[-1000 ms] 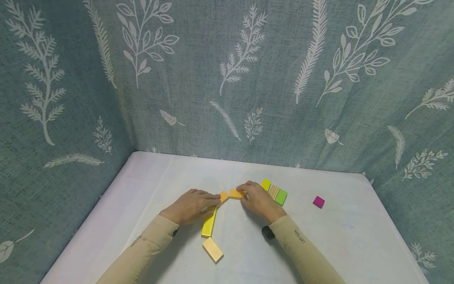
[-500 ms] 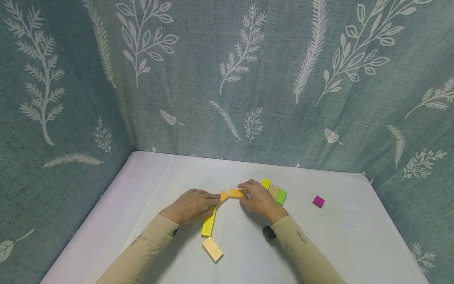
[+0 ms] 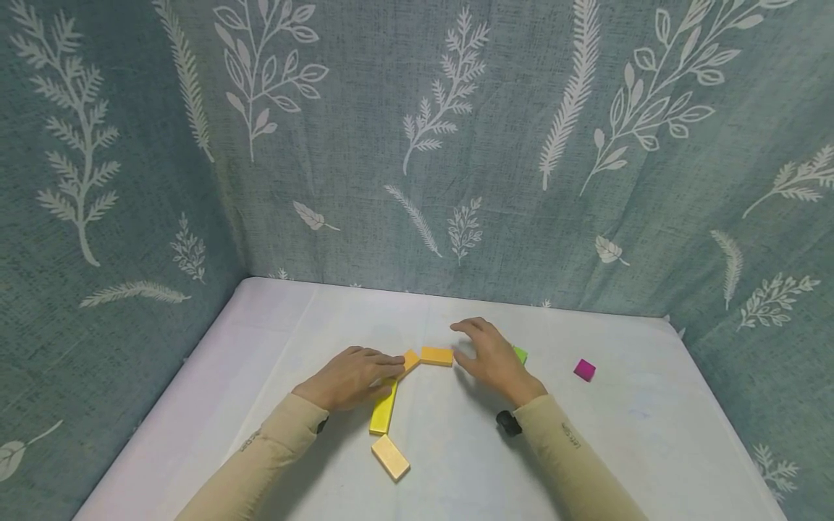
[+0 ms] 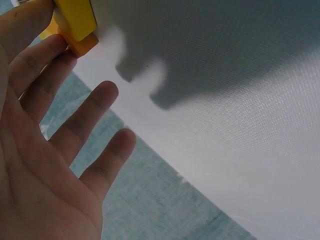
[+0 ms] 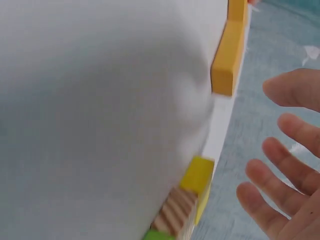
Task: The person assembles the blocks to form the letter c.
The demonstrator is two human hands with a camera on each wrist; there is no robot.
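Observation:
My left hand lies at the join of an orange block and a longer yellow block. Its index and middle fingertips touch the orange block in the left wrist view, with the thumb by the yellow block; the other fingers stretch out straight. A second orange block continues the curved row. Just right of it, my right hand hovers with fingers spread and nothing in them. A pale gold block sits at the row's near end.
Beyond the right hand, a green block shows partly. The right wrist view has a striped wood-look block and a yellow block beside it. A magenta cube lies farther right on the white tabletop; patterned curtains stand behind and at the sides.
My right hand has let go of the second orange block and moved right, its fingers spreading. That block stays at the row's end. The left hand has not visibly moved.

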